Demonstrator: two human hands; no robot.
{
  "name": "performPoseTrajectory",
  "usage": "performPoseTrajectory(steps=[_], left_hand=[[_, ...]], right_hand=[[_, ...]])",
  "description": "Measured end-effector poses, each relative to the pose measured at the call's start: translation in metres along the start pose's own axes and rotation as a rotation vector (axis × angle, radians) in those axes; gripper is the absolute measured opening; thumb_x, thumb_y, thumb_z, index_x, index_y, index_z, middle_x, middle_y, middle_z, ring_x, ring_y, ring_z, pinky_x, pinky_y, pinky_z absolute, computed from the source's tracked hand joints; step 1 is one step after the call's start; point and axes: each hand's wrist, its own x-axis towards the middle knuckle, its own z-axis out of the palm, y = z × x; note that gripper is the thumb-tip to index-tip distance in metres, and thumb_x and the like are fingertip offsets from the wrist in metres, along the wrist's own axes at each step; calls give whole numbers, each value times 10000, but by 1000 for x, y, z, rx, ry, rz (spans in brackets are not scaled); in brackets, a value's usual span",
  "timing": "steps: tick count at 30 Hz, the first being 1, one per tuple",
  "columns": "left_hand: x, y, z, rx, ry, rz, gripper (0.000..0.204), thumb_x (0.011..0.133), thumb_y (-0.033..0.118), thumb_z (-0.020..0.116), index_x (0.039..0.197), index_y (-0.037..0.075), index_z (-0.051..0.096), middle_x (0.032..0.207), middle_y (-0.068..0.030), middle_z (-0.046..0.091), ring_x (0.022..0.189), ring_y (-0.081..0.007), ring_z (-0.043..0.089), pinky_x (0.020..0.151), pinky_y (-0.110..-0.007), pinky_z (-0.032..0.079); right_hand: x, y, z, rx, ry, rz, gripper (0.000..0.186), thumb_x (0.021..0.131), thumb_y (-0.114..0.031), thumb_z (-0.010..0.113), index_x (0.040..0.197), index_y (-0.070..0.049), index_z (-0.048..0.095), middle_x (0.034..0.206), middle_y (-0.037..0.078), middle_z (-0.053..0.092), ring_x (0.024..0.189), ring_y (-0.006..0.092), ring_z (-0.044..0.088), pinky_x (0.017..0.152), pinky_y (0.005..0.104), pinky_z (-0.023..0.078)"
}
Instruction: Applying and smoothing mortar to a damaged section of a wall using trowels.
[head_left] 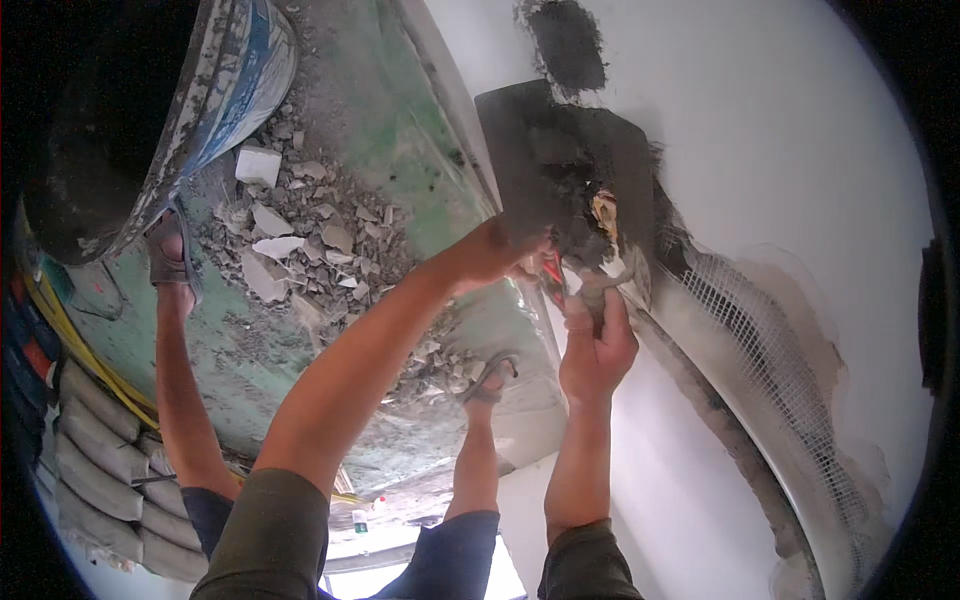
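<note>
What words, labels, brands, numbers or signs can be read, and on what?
Large round container, upper left: blue-and-white markings, too smeared and blurred to read.
Small green-and-white item, lower middle: too small to read.
Dark board, upper middle: no lettering visible.
No legible text anywhere.

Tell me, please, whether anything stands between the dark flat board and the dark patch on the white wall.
Nothing visible does: in the picture, the dark flat board lies right below the dark patch with no object between them, though depth is unclear.
</note>
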Motion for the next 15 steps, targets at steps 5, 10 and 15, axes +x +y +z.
performPoseTrajectory(steps=[5,10,15], left_hand=[[-3,1,-1,-24,20,23,456,946,265,588,1298,14,441,1186,-130,585,1093,-232,583,821,-386,588],[-3,4,8,-63,27,-5,410,942,238,598,1264,22,463,1161,-120,601,1090,-229,587,831,-384,584],[-5,7,8,-27,30,-40,388,939,236,601,1239,20,480,1160,-127,601,1087,-228,590,830,-381,585]], right_hand=[[-20,12,-15,126,-17,182,269,879,-208,659,1067,-20,617,755,14,591,642,95,504,626,236,443],[-34,11,-25,70,-133,88,282,882,-227,636,1070,-18,606,785,79,617,664,169,588,645,284,479],[-11,14,9,-69,-189,-118,241,851,-136,645,1060,-19,618,780,89,623,655,152,555,665,271,474]])
